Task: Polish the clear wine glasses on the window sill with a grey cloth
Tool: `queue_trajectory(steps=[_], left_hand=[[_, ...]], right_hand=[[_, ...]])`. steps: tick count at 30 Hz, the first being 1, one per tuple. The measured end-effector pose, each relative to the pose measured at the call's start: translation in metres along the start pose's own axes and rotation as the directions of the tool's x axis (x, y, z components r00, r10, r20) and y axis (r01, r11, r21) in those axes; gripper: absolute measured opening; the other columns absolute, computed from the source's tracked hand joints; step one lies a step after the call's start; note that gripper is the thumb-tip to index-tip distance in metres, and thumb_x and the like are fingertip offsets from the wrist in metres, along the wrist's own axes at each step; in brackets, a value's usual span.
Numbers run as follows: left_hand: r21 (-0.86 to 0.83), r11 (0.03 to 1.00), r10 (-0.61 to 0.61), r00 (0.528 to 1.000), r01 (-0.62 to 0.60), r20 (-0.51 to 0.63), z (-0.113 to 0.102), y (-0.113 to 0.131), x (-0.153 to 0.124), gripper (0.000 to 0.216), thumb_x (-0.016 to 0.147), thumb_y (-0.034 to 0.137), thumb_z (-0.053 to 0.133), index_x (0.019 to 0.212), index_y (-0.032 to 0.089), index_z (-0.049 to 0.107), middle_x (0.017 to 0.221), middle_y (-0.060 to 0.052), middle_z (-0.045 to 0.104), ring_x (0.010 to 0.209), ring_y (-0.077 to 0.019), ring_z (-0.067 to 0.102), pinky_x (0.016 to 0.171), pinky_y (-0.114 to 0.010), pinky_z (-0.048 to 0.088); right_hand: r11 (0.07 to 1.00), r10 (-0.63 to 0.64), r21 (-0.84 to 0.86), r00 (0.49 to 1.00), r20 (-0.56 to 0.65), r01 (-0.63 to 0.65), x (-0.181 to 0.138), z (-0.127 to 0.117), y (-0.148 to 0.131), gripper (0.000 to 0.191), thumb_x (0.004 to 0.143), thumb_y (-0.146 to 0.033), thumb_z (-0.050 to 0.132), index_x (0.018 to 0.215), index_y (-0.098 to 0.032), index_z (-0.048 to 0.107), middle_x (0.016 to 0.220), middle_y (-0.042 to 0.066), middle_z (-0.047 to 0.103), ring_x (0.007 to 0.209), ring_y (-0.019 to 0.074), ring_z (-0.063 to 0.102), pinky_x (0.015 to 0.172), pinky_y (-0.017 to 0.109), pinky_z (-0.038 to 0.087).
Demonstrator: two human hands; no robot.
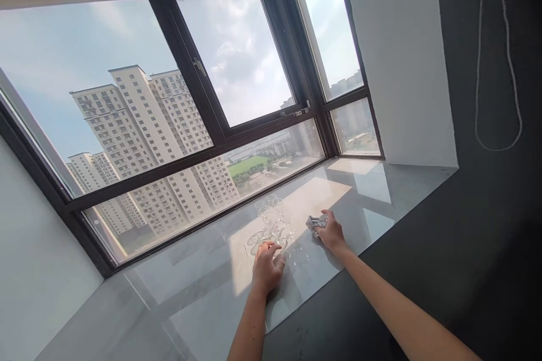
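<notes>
Several clear glasses (271, 223) are clustered on the sunlit window sill, their outlines overlapping so that their exact kind is hard to make out. At the near edge of this cluster is my left hand (268, 268), its fingers bent and its thumb held apart from them. Nothing shows plainly between them, and I cannot tell whether the fingertips touch a glass. To the right of the glasses, my right hand (332, 235) grips a crumpled grey-white cloth (315, 224) low over the sill. Some of the cloth is hidden by the fingers.
The glossy pale sill (203, 299) runs along dark window frames (169, 172), with a front edge dropping to a dark area. A white wall (398, 56) stands to the right, and a looped cord (477, 90) hangs beyond it. Tall buildings show outside.
</notes>
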State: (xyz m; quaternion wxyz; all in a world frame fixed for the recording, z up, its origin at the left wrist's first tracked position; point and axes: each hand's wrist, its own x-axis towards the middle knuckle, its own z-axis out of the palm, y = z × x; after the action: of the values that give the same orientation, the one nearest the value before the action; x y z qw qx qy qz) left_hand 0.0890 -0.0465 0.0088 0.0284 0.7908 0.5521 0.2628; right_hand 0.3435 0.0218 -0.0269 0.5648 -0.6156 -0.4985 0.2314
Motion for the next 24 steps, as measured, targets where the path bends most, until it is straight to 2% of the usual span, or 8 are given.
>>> queue_trajectory(steps=[3,6,9,14,19,24], left_hand=[[0.056,0.997,-0.063,0.994,0.058,0.086,0.002,0.0,0.002,0.055,0.085,0.041,0.057,0.14,0.032,0.053,0.151,-0.009,0.045,0.138,-0.0329,0.04,0.113,-0.053,0.028],[0.089,0.995,-0.067,0.979,0.051,0.195,0.004,0.002,0.005,0.063,0.087,0.052,0.052,0.147,0.035,0.044,0.159,-0.008,0.035,0.146,-0.0359,0.029,0.117,-0.06,0.017],[0.107,0.994,-0.057,0.969,0.033,0.239,0.004,0.004,0.008,0.059,0.09,0.055,0.045,0.145,0.035,0.047,0.158,-0.006,0.038,0.146,-0.0339,0.029,0.118,-0.058,0.016],[0.126,0.992,-0.025,0.976,-0.003,0.218,-0.002,0.001,-0.006,0.057,0.09,0.053,0.047,0.143,0.035,0.051,0.152,-0.008,0.047,0.143,-0.032,0.037,0.118,-0.055,0.02],[0.182,0.983,-0.01,0.975,-0.031,0.223,-0.031,-0.019,-0.045,0.054,0.09,0.056,0.047,0.139,0.035,0.056,0.143,-0.008,0.056,0.139,-0.0318,0.04,0.119,-0.052,0.016],[0.324,0.941,-0.181,0.957,0.102,0.225,-0.069,-0.05,-0.082,0.057,0.087,0.059,0.047,0.138,0.034,0.056,0.147,-0.007,0.052,0.141,-0.0326,0.035,0.119,-0.052,0.014]], right_hand=[[1.0,-0.004,-0.009,1.0,-0.01,0.004,0.001,0.001,-0.001,0.055,0.074,-0.022,0.061,0.127,-0.021,0.046,0.104,0.013,0.067,0.088,0.0249,0.065,0.068,0.031,0.05],[1.0,-0.005,-0.007,1.0,-0.018,0.004,0.0,0.001,-0.003,0.054,0.073,-0.023,0.059,0.126,-0.02,0.047,0.105,0.013,0.067,0.085,0.0244,0.065,0.068,0.032,0.049],[1.0,-0.008,-0.016,0.999,-0.038,0.008,0.0,0.001,-0.003,0.054,0.072,-0.022,0.059,0.125,-0.019,0.048,0.105,0.014,0.067,0.088,0.0262,0.065,0.072,0.034,0.049],[0.999,-0.032,0.002,0.998,-0.049,0.032,0.001,0.002,0.004,0.053,0.072,-0.025,0.061,0.123,-0.021,0.049,0.107,0.014,0.068,0.095,0.0279,0.065,0.076,0.034,0.048],[0.999,0.007,0.046,0.999,-0.047,-0.005,0.0,0.0,0.0,0.053,0.071,-0.025,0.061,0.123,-0.02,0.05,0.107,0.015,0.069,0.092,0.0279,0.066,0.073,0.033,0.048],[0.999,0.026,0.035,0.999,-0.048,-0.024,-0.002,-0.003,-0.004,0.055,0.071,-0.027,0.063,0.124,-0.019,0.05,0.108,0.016,0.068,0.09,0.0269,0.066,0.072,0.033,0.048]])
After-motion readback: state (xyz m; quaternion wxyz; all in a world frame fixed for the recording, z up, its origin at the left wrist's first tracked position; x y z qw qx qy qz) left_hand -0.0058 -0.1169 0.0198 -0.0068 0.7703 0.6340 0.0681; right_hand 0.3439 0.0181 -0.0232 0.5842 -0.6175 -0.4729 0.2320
